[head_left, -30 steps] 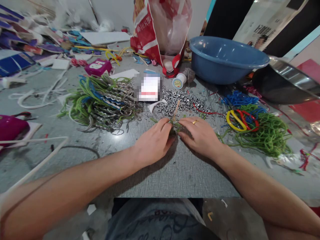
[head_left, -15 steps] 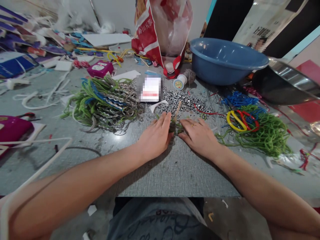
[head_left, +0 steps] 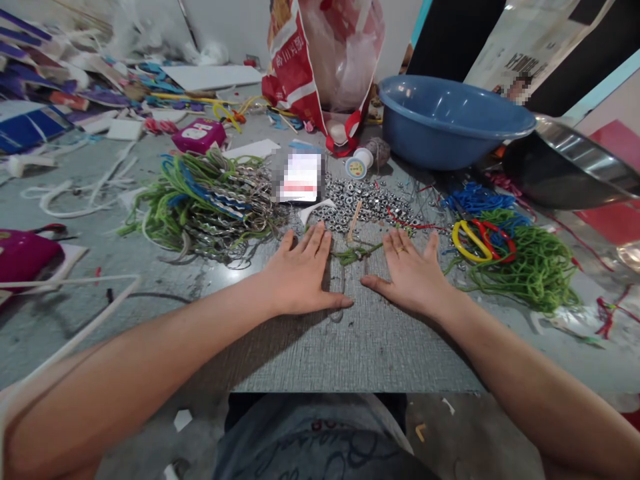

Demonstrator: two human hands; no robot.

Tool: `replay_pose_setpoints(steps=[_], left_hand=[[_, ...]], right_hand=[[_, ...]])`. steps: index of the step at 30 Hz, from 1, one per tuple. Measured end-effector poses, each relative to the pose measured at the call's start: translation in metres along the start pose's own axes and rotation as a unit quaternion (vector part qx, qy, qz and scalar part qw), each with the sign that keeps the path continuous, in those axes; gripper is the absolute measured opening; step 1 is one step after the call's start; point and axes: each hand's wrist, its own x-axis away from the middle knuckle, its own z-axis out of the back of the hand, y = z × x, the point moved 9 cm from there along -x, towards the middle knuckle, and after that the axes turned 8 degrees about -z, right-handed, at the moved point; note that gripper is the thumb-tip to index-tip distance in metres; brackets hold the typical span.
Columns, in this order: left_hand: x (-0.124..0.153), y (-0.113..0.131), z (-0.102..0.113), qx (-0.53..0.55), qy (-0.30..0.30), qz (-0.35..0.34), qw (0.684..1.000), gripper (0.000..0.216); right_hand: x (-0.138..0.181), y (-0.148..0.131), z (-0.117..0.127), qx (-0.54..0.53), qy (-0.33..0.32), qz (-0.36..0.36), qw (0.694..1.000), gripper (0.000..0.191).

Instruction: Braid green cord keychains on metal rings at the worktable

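My left hand (head_left: 305, 273) lies flat on the grey table (head_left: 360, 353), fingers spread and thumb stretched to the right. Opposite it, my right hand (head_left: 410, 270) rests palm down with its fingers apart and a ring on one of them. A knotted green cord (head_left: 356, 253) stretches between the two hands; whether its ends run under the fingers I cannot tell. Just beyond it lies a thin wooden stick (head_left: 355, 221), at the edge of a spread of small silvery beads (head_left: 370, 200). Neither hand grips anything.
Left of my hands lies a bundle of green and blue cords with beads (head_left: 215, 200). Scissors with yellow and red handles (head_left: 483, 241) rest beside green cords (head_left: 540, 267) on the right. Behind stand a phone (head_left: 300, 177), a thread spool (head_left: 359, 163), a blue basin (head_left: 450, 127) and a red bag (head_left: 293, 73).
My hands have moved apart and flattened, with fingers spreading. The green cord that they mostly covered now shows between them.
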Motion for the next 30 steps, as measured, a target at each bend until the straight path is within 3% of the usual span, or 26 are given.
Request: replay_pose_setpoints(steps=[10,13,19,26,30], left_hand=[[0.011,-0.016,0.004,-0.072,-0.031,0.033,0.996,0.117],[0.010,-0.010,0.011,-0.069,0.016,0.007,0.997,0.108],[0.004,-0.001,0.041,-0.030,0.200,-0.058,0.978,0.037],[-0.010,0.001,0.033,-0.041,0.212,-0.093,0.972,0.018],[-0.009,0.004,0.034,-0.029,0.218,-0.100,0.970,0.016]], right_hand=[[-0.001,0.024,-0.003,0.002,-0.023,-0.033,0.999,0.104],[-0.001,0.015,0.006,-0.048,0.024,0.008,0.999,0.094],[0.008,-0.011,0.040,-0.213,0.185,0.153,0.947,0.038],[-0.001,-0.015,0.029,-0.188,0.197,0.157,0.950,0.023],[0.010,-0.015,0.043,-0.180,0.250,0.155,0.938,0.022]])
